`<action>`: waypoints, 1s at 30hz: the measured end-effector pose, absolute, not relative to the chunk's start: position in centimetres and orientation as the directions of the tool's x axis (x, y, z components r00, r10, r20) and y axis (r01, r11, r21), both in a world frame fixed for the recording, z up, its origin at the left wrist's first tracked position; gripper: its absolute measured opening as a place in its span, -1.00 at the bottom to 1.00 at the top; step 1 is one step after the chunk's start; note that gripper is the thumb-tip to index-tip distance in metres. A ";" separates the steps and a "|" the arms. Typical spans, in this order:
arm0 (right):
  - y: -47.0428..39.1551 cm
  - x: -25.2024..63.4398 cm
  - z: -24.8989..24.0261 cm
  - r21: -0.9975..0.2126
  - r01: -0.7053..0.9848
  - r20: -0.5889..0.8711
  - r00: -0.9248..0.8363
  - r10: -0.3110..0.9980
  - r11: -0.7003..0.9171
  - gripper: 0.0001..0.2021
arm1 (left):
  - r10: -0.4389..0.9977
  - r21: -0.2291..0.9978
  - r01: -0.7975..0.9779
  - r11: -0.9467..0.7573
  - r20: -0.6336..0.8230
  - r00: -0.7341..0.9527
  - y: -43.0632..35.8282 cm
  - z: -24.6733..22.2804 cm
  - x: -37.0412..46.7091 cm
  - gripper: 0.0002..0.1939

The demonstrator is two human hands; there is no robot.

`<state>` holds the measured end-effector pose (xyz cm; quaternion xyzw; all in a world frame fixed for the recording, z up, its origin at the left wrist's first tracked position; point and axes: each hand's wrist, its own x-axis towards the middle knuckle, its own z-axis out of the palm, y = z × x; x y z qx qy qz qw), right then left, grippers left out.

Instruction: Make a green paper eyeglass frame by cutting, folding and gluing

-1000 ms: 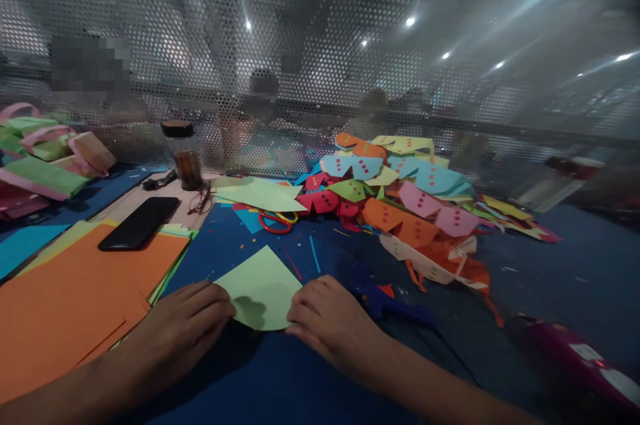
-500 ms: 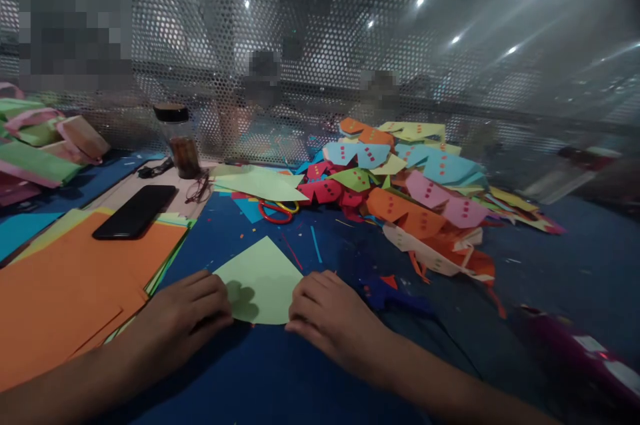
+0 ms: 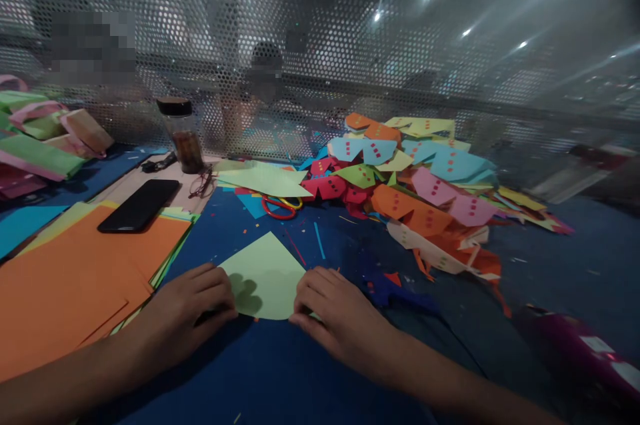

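A pale green sheet of paper (image 3: 273, 278) lies in front of me with one corner pointing away and its near edge curving up in a bend. My left hand (image 3: 203, 302) has its fingers curled on the sheet's left corner. On the opposite corner, my right hand (image 3: 330, 308) pinches the paper between thumb and fingers. The shadow of the left fingers falls on the sheet. Beyond it rest red- and yellow-handled scissors (image 3: 280, 207), their blades hidden under paper.
Orange sheets (image 3: 75, 278) and a black phone (image 3: 140, 206) are at left, near a lidded bottle (image 3: 186, 138) and glasses (image 3: 201, 183). Colourful cut-paper pieces (image 3: 430, 192) pile up at right, with a dark blue glue gun-like tool (image 3: 395, 292) nearer. A perforated metal screen (image 3: 320, 32) stands behind.
The view has shifted slightly, so everything appears a little to the right. Both hands keep their hold on the pale green paper, with little visible movement.
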<state>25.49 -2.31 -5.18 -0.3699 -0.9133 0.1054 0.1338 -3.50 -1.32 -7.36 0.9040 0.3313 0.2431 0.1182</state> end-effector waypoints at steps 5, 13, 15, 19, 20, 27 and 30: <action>-2.4 25.5 -4.9 -0.306 0.647 0.155 -0.690 0.707 0.699 -0.91 | 0.667 0.395 0.542 -0.742 0.352 0.656 -1.3 -7.2 -3.5 -0.81; -2.4 25.3 -4.7 -0.383 0.660 0.122 -0.658 0.743 0.647 -0.91 | 0.719 0.442 0.572 -0.690 0.331 0.611 -1.3 -7.4 -3.3 -0.80; -2.4 25.2 -4.7 -0.396 0.664 0.123 -0.646 0.754 0.634 -0.91 | 0.711 0.436 0.566 -0.700 0.342 0.615 -1.2 -7.5 -3.3 -0.82; -2.4 25.1 -4.7 -0.416 0.667 0.119 -0.634 0.764 0.618 -0.92 | 0.705 0.423 0.568 -0.706 0.339 0.623 -1.1 -7.7 -3.3 -0.82; -2.4 25.1 -4.7 -0.420 0.667 0.117 -0.633 0.765 0.616 -0.92 | 0.710 0.422 0.576 -0.700 0.330 0.622 -1.1 -7.7 -3.3 -0.81; -2.5 24.9 -4.7 -0.422 0.684 0.119 -0.609 0.784 0.595 -0.91 | 0.742 0.419 0.616 -0.667 0.303 0.598 -1.1 -7.7 -3.0 -0.78; -2.5 24.8 -4.8 -0.429 0.694 0.128 -0.587 0.800 0.578 -0.90 | 0.740 0.425 0.609 -0.670 0.309 0.598 -1.1 -7.6 -2.9 -0.78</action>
